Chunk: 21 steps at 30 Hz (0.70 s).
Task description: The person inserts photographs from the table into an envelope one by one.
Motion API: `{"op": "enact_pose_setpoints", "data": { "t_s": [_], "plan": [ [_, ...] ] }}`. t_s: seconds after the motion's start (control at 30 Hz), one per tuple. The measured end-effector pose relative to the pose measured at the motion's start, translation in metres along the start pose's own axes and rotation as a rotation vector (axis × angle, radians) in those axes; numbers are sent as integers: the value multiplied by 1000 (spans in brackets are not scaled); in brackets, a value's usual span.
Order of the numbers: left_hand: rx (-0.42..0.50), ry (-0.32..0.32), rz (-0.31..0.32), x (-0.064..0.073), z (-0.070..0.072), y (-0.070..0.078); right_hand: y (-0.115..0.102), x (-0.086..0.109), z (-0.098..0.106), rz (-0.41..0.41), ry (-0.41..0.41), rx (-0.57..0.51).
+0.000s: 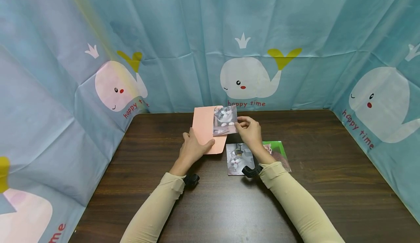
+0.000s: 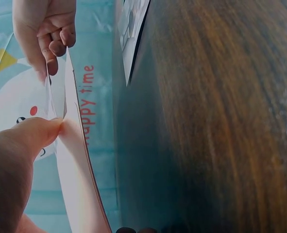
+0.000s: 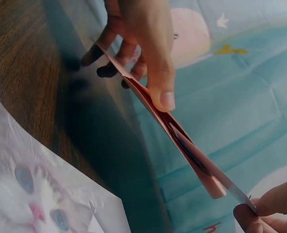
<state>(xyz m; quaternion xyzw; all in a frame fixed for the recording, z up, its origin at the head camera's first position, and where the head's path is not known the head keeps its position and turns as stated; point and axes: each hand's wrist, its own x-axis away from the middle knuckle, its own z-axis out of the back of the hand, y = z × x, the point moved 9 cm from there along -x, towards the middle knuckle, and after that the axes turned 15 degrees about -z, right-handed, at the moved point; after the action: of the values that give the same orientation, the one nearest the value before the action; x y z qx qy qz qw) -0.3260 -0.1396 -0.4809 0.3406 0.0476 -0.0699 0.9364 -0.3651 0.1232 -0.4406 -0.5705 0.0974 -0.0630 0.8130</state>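
A pink envelope is held up off the table, gripped by my left hand with its thumb on the near face and fingers behind. My right hand pinches the right edge of a cat picture card. In the right wrist view, the envelope's open side gapes and the card's inner edge lies between its layers; how deep it sits is hidden. Below the right hand, a second cat picture lies on the table, beside a green-edged picture partly covered by the right forearm.
The dark wooden table reaches back to a blue curtain printed with whales, which also hangs along both sides. Black straps sit on both wrists, under light yellow sleeves.
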Motion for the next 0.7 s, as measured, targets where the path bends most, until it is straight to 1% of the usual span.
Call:
{"op": "enact_pose_setpoints", "data": {
  "t_s": [0.33,0.47,0.7],
  "plan": [
    [-4,-7,0,-1,-3,0,1,-3,-14,-6,-14,-2],
    [1,-8,-7,0,-3,0,0,-3,-20,-6,-16,20],
    [4,-21,-3,-1,-5,-1,-6,-2,-32,-12,-45,64]
  ]
}}
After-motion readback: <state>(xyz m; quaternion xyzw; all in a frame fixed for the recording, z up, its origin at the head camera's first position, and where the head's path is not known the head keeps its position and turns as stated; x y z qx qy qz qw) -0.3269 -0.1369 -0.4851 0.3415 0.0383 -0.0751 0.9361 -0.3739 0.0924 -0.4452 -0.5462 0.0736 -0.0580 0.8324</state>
